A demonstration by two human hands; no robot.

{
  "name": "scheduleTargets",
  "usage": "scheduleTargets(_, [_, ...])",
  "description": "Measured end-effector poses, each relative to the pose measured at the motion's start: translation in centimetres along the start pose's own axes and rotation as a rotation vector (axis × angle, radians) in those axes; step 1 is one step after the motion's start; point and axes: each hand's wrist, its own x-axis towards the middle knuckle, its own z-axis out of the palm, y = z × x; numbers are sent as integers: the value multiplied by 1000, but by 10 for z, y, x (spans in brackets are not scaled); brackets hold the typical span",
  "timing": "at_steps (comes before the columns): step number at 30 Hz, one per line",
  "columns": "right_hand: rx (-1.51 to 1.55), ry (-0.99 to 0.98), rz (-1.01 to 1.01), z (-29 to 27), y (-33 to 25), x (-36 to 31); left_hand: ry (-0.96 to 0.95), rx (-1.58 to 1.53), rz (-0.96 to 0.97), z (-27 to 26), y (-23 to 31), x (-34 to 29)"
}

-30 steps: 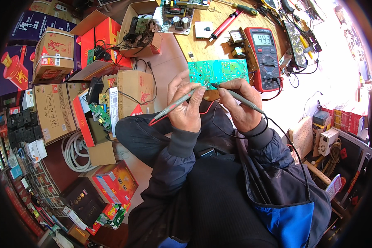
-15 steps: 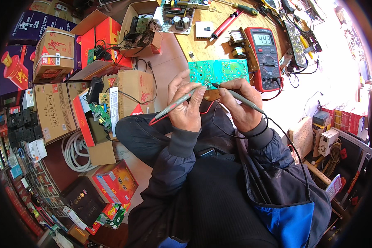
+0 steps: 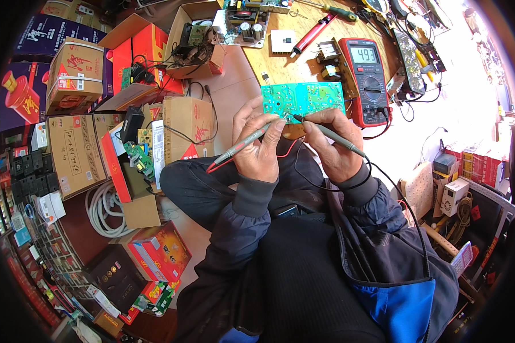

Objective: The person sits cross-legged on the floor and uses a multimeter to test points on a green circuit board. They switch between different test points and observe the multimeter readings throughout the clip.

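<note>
My left hand [image 3: 258, 143] is closed round a grey test probe [image 3: 243, 144] with a red lead, and its fingers also touch the left edge of a green circuit board [image 3: 320, 96]. In my right hand [image 3: 335, 143] is a second grey test probe [image 3: 340, 140] with a black lead. Both tips meet the lower middle of the board, close together; the exact contact points are too small to tell. The board's solder side faces up. Just right of it lies a red multimeter [image 3: 372, 86] with a lit display and leads plugged in at its lower end.
On the wooden table [image 3: 269, 66] lie a red solder sucker [image 3: 315, 35], a screwdriver [image 3: 340, 10] and another circuit board with capacitors [image 3: 249, 31]. Open cartons of electronic parts [image 3: 194, 51] stand to the left, beside a coiled pale hose [image 3: 103, 211]. Boxes [image 3: 480, 166] sit at the right.
</note>
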Motion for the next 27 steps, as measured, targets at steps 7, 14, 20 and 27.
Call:
scheduleTargets(7, [2, -2, -4, 0, 0, 0, 4, -7, 8, 0, -3, 0])
scheduleTargets(14, [12, -2, 9, 1, -1, 0, 1, -19, 4, 0, -2, -1])
scheduleTargets(20, [12, -5, 21, 0, -2, 0, -1, -13, 8, 0, -2, -1])
scheduleTargets(27, [17, -5, 27, 0, -3, 0, 2, -1, 6, 0, -2, -1])
